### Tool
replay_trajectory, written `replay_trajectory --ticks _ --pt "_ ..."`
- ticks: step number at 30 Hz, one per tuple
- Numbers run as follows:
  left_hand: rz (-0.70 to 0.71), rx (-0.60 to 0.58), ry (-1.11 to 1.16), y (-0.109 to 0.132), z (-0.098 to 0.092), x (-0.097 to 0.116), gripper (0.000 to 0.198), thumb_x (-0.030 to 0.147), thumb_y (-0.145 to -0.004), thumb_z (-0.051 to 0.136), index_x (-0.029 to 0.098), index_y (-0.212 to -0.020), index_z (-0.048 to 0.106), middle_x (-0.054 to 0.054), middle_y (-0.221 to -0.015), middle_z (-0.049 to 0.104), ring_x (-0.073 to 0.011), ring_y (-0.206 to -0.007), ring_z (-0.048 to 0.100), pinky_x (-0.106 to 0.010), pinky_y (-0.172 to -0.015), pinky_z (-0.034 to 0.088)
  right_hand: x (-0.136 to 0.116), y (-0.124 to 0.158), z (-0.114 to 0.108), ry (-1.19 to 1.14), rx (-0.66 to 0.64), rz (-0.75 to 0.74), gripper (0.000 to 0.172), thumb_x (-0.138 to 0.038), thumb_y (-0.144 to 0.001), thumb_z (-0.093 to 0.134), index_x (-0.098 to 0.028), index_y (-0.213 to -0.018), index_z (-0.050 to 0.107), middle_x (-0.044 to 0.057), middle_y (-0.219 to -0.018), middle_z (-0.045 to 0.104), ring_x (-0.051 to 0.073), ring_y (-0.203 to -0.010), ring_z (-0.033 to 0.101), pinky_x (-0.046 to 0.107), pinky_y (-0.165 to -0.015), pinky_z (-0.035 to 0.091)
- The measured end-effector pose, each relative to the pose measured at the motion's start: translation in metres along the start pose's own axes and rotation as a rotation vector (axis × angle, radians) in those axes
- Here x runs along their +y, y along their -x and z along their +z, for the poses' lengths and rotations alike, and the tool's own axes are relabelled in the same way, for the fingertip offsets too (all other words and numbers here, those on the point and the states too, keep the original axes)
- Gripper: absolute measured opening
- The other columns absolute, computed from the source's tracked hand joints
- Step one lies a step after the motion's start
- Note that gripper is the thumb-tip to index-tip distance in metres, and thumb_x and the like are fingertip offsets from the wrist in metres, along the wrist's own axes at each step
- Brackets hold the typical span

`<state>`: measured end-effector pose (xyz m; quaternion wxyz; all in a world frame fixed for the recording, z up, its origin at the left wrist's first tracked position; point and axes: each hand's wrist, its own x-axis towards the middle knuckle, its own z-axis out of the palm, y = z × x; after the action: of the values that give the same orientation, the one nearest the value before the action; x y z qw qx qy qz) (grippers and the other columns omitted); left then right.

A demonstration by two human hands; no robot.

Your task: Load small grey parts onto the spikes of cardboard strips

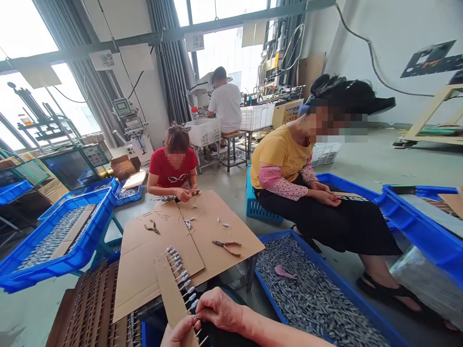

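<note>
A long cardboard strip (169,294) lies in the grip of my left hand (180,332) at the bottom centre. Thin sticks poke out along its right edge, and small grey spindle-shaped pieces (188,291) sit on the farther ones. Nearer to me, some sticks are bare. My right hand (220,309) has its fingers pinched together at the strip's edge, touching a stick beside the last grey pieces. What lies between those fingertips is hidden. The strip's far end reaches over the cardboard-topped table (144,270).
Two pliers (226,247) (152,227) and loose sticks lie on the table. A blue tray (267,294) of grey pieces stands on the floor at right. Stick-lined strips (90,308) are at lower left. Co-workers sit opposite (173,166), at right (285,154) and farther back (227,101).
</note>
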<state>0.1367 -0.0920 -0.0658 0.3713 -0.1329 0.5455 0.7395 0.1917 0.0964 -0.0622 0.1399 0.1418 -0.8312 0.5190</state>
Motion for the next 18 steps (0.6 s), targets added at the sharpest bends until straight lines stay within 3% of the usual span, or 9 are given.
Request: replay_trajectory --ticks 6,9,11,13,16,18 --pt "-0.014 -0.067 0.003 0.03 0.021 0.013 0.027 0.021 -0.059 0.09 0.008 -0.076 0.074 -0.01 -0.065 0.075 -0.0184 -0.053 0.067 -0.027 -0.055 0.052 -0.022 0.003 -0.006 -0.033 -0.023 0.043 0.023 -0.033 -0.093 0.06 -0.019 -0.084 0.075 0.005 -0.079 0.078 0.017 -0.072 0.071 0.024 -0.068 0.05" --pt "0.002 -0.054 0.034 0.036 0.026 0.016 0.028 0.018 -0.06 0.088 0.007 -0.08 0.073 -0.011 -0.069 0.076 -0.0206 -0.057 0.07 -0.028 -0.058 0.055 -0.031 0.002 -0.021 -0.006 -0.109 0.069 0.023 -0.034 -0.094 0.058 -0.018 -0.092 0.074 0.004 -0.079 0.077 0.016 -0.069 0.069 0.024 -0.065 0.049" --pt "-0.008 -0.01 0.062 0.038 0.027 0.016 0.028 0.019 -0.063 0.088 0.009 -0.084 0.071 -0.012 -0.073 0.078 -0.023 -0.064 0.073 -0.031 -0.06 0.058 -0.033 -0.005 -0.046 0.069 -0.169 0.095 0.024 -0.038 -0.093 0.06 -0.018 -0.097 0.074 0.003 -0.079 0.076 0.016 -0.068 0.067 0.024 -0.064 0.048" --pt "-0.03 0.029 0.081 0.039 0.026 0.016 0.027 0.021 -0.067 0.087 0.011 -0.085 0.069 -0.012 -0.076 0.078 -0.0247 -0.069 0.075 -0.032 -0.061 0.06 -0.031 -0.02 -0.082 0.245 -0.125 0.199 0.028 -0.04 -0.095 0.055 -0.019 -0.093 0.074 0.004 -0.079 0.075 0.017 -0.071 0.067 0.024 -0.066 0.047" --pt "-0.044 0.028 0.081 0.041 0.023 0.015 0.027 0.026 -0.072 0.085 0.011 -0.086 0.068 -0.015 -0.08 0.079 -0.0267 -0.074 0.076 -0.033 -0.062 0.062 -0.019 -0.05 -0.144 0.711 0.042 0.545 0.032 -0.039 -0.1 0.046 -0.022 -0.099 0.073 0.006 -0.096 0.076 0.017 -0.087 0.069 0.024 -0.078 0.047" --pt "-0.042 0.012 0.077 0.043 0.02 0.014 0.028 0.028 -0.074 0.083 0.009 -0.089 0.069 -0.018 -0.086 0.079 -0.0275 -0.077 0.077 -0.034 -0.066 0.063 -0.007 -0.068 -0.179 0.841 0.087 0.67 0.03 -0.034 -0.1 0.047 -0.017 -0.104 0.072 0.013 -0.106 0.074 0.021 -0.095 0.069 0.026 -0.08 0.047"
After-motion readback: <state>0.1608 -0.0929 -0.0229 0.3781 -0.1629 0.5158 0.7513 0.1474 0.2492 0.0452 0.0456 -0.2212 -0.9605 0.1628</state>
